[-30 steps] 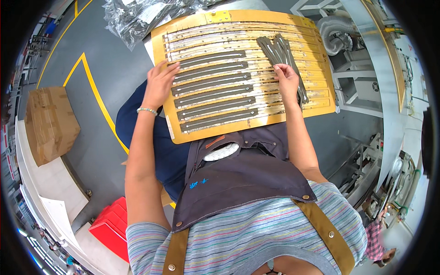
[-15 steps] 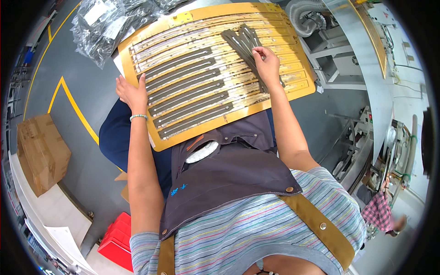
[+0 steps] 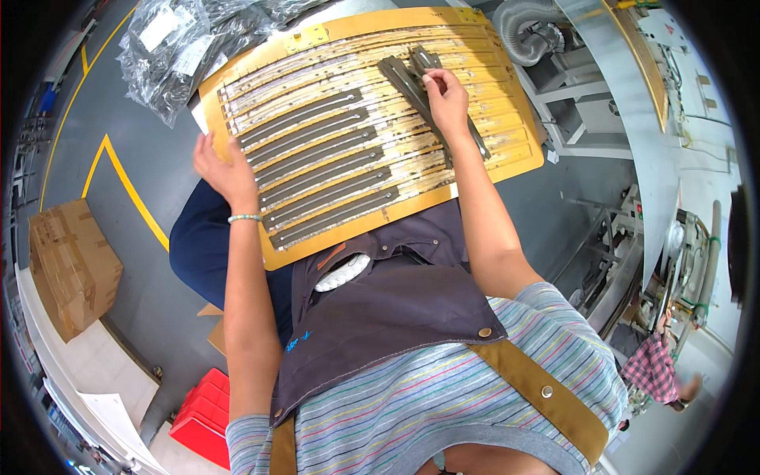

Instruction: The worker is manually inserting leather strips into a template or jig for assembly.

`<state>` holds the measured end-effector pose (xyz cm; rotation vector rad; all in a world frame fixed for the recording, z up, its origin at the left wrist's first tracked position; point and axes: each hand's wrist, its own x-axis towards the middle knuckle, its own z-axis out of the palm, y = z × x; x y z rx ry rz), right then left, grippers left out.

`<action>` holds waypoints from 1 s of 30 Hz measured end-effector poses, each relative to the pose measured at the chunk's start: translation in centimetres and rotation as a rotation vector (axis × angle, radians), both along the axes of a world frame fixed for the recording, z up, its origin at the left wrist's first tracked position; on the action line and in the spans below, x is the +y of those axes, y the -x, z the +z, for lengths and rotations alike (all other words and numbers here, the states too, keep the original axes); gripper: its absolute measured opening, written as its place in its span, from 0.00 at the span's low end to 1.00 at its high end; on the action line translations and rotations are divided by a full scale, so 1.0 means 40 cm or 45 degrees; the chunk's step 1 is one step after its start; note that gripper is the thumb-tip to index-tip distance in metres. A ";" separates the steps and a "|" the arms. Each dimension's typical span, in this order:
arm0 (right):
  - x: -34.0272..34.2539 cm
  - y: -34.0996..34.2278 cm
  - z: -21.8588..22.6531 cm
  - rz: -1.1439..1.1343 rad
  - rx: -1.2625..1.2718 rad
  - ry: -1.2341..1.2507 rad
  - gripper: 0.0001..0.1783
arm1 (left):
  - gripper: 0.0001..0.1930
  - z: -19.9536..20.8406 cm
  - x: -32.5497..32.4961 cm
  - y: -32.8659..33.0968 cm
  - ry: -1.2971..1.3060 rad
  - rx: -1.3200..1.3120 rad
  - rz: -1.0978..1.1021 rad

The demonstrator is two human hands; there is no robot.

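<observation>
A yellow slotted board (image 3: 364,210) lies tilted across my lap. Dark grey zippers (image 3: 321,170) fill several of its slots side by side on the left half, each with a small metal pull at its right end. My right hand (image 3: 450,101) is over the board's right half, thumb and fingers pinched at the upper part of a loose zipper bundle (image 3: 408,83); how many strips are between the fingertips is hidden. My left hand (image 3: 226,170), wearing a beaded bracelet, is by the board's left edge with its fingers apart, slightly blurred and holding nothing.
Clear plastic bags of dark goods (image 3: 178,55) lie beyond the board's far left corner. A cardboard box (image 3: 75,265) and a red bin (image 3: 204,416) are to my left. At the far right stands a machine frame with a flexible silver duct (image 3: 526,36).
My left hand has come off the board's left edge and moved slightly nearer to me. My right hand has shifted a little left and away, and the loose zippers have spread apart under it.
</observation>
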<state>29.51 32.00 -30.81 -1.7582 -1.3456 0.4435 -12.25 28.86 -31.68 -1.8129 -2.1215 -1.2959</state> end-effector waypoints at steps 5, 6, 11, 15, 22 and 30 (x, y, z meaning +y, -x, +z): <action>-0.093 0.153 0.130 0.432 0.094 0.012 0.07 | 0.18 0.126 -0.050 -0.222 0.761 -1.291 -0.716; -0.112 0.179 0.140 0.540 -0.002 -0.040 0.07 | 0.20 0.144 -0.059 -0.267 0.853 -1.392 -0.739; -0.176 0.279 0.164 0.851 -0.069 -0.038 0.13 | 0.15 0.097 -0.073 -0.280 0.839 -1.591 -0.746; -0.183 0.282 0.134 0.944 0.248 0.205 0.22 | 0.11 0.078 -0.102 -0.200 0.851 -1.609 -0.723; -0.154 0.186 0.076 0.942 0.609 0.682 0.09 | 0.09 0.039 -0.144 -0.001 0.683 -1.442 -0.563; -0.009 0.197 0.058 0.882 0.544 0.684 0.06 | 0.08 -0.031 -0.023 0.080 0.466 -1.022 -0.300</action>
